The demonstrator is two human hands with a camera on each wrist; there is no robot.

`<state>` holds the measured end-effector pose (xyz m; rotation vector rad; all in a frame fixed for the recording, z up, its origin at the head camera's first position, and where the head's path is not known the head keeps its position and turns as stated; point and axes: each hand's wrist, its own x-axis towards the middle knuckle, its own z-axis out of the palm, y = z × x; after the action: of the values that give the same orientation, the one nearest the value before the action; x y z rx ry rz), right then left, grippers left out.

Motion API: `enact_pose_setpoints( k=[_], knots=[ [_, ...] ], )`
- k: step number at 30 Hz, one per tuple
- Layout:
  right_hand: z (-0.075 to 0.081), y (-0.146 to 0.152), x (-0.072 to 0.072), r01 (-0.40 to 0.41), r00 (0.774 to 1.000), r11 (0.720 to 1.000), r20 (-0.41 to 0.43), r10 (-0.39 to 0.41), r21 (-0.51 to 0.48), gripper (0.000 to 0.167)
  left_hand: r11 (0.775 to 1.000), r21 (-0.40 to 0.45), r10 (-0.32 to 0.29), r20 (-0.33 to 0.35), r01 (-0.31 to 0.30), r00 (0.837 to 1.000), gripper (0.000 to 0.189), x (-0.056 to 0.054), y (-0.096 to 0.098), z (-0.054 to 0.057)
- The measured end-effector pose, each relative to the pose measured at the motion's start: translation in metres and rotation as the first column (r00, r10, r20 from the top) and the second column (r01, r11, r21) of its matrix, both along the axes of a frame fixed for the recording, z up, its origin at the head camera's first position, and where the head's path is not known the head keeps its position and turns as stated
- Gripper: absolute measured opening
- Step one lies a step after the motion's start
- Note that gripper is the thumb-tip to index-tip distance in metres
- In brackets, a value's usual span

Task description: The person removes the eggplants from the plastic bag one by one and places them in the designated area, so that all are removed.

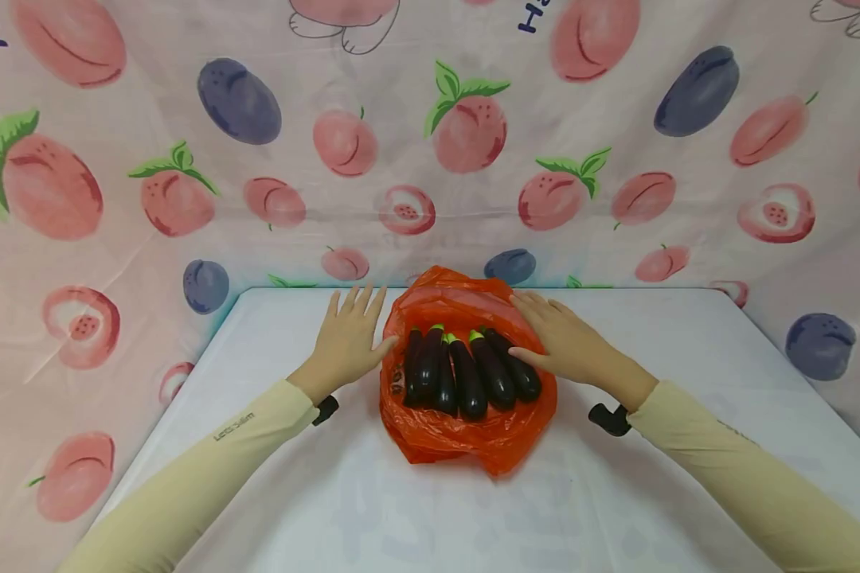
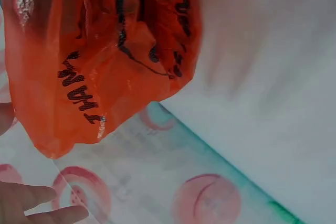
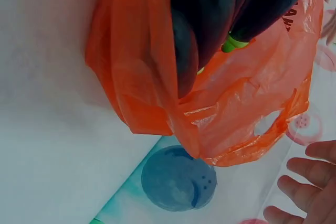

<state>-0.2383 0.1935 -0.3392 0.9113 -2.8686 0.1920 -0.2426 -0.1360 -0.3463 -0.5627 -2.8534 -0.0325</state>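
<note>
An orange-red plastic bag [image 1: 437, 446] lies spread open on the table, with several dark purple eggplants [image 1: 468, 382] side by side inside it. Their green stem ends point toward the back. My left hand [image 1: 345, 344] is beside the bag's left edge, fingers straight and spread, thumb tip right at the plastic. On the other side my right hand [image 1: 569, 341] stretches over the right rim with its fingers extended, its thumb overlapping the rightmost eggplant in the head view. Black printed lettering shows on the bag [image 2: 105, 93] in the left wrist view. Neither hand grips anything.
A white table [image 1: 258, 501] carries the bag near its back edge. Behind and at both sides hangs a pale cloth [image 1: 401, 151] printed with peaches and plums. A black wrist-worn device [image 1: 609, 419] sits under the right wrist, another [image 1: 326, 410] at the left.
</note>
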Motion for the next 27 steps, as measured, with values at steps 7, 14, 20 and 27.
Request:
enact_pose_setpoints(
  k=[7, 14, 20, 27],
  knots=[
    [-0.004, 0.002, 0.002, -0.016, 0.999, 0.999, 0.035, 0.017, -0.038, 0.08, 0.964, 0.263, -0.002, 0.13, -0.032, 0.992, 0.074, -0.003, -0.008, -0.002],
    [-0.003, 0.006, 0.0, 0.037, 0.972, 0.983, 0.234, 0.006, -0.178, 0.075, 0.813, 0.569, -0.09, 0.337, -0.126, 0.937, 0.069, -0.012, -0.017, -0.003],
    [-0.007, 0.015, -0.009, 0.036, 0.937, 0.936, 0.338, 0.091, -0.351, 0.063, 0.667, 0.701, -0.211, 0.502, -0.252, 0.838, 0.064, -0.018, -0.023, -0.006],
    [-0.01, 0.025, -0.023, 0.073, 0.906, 0.891, 0.402, 0.129, -0.449, 0.054, 0.556, 0.747, -0.315, 0.597, -0.366, 0.738, 0.056, -0.022, -0.022, -0.002]
  ],
)
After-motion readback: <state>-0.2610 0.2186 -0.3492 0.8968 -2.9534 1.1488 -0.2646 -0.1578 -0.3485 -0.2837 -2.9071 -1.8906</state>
